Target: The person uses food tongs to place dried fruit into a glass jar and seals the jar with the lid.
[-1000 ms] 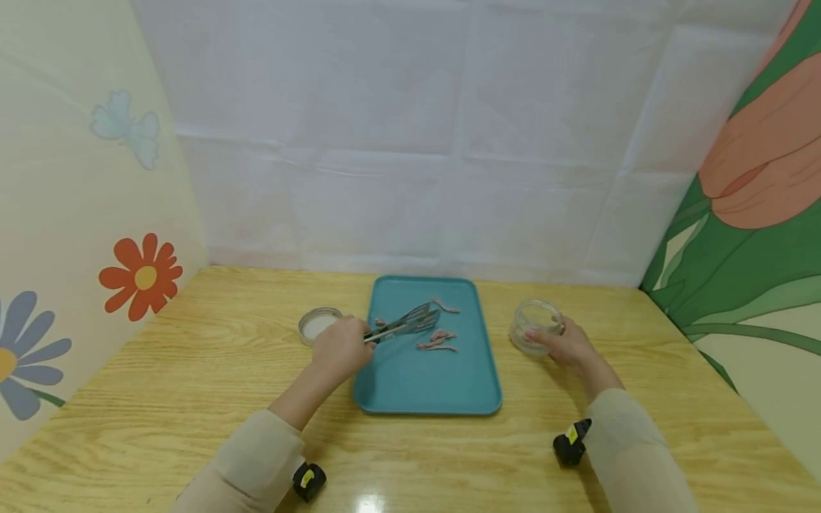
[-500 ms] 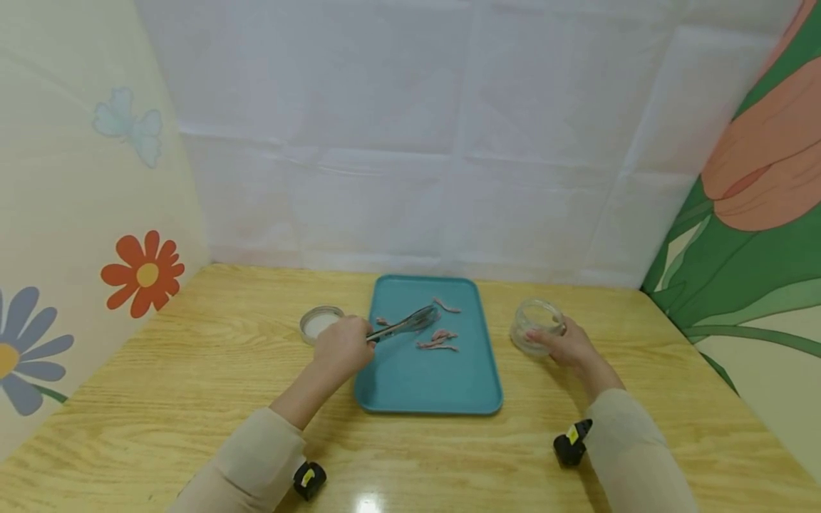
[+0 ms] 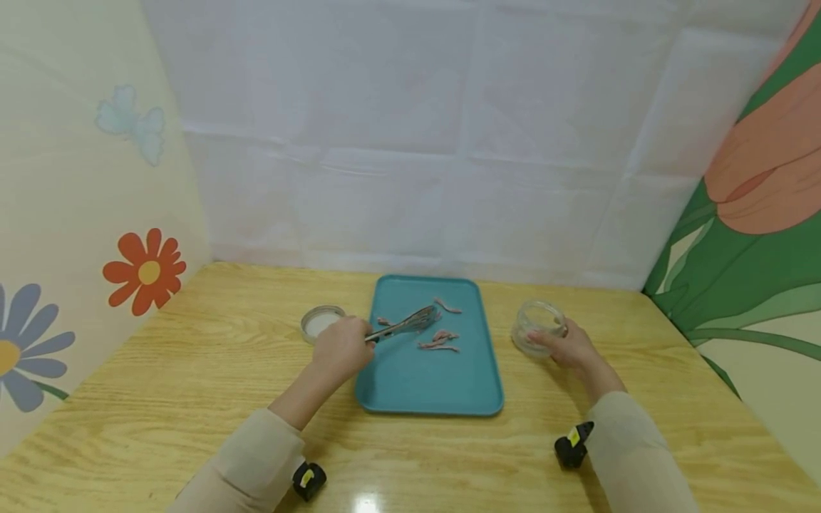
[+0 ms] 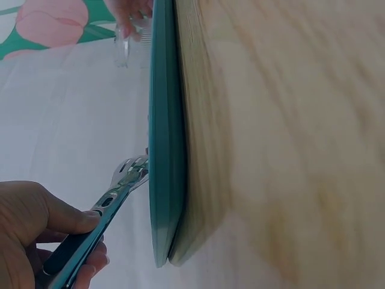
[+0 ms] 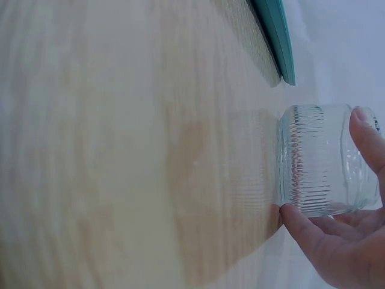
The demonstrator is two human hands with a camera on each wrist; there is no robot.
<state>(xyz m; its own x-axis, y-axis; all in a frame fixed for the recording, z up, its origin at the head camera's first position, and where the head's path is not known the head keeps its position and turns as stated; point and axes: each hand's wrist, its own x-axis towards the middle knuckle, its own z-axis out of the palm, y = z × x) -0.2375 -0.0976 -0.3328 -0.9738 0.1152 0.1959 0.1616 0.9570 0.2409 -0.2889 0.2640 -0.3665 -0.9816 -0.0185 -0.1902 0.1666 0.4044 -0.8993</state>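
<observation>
the fingers of the left hand (image 3: 342,348) were curled round the metal tongs (image 3: 407,325), whose head reached out ahead of them, over the blue tray (image 3: 426,388); whether its tips pinched anything could not be told. the fingers of the right hand (image 3: 569,347) gripped the glass jar (image 5: 313,162), which stood upright on the bench (image 3: 417,456) with its mouth uncovered. the round lid (image 3: 318,324) lay just beyond the left fingers, on the side away from the tray, so the uncovering looked done.

the rest of the work seemed partway along at most. a cluster of pinkish strips (image 3: 439,340) lay on the tray between the two hands, to the right of the left fingers; one lone strip (image 3: 447,306) lay farther out, past the tong head, and a small piece (image 3: 383,321) lay just ahead of the left fingers. these appeared to be what was left. reddish marks showed through the jar's ribbed wall, beside the right fingers, but whether they were strips inside could not be judged.
</observation>
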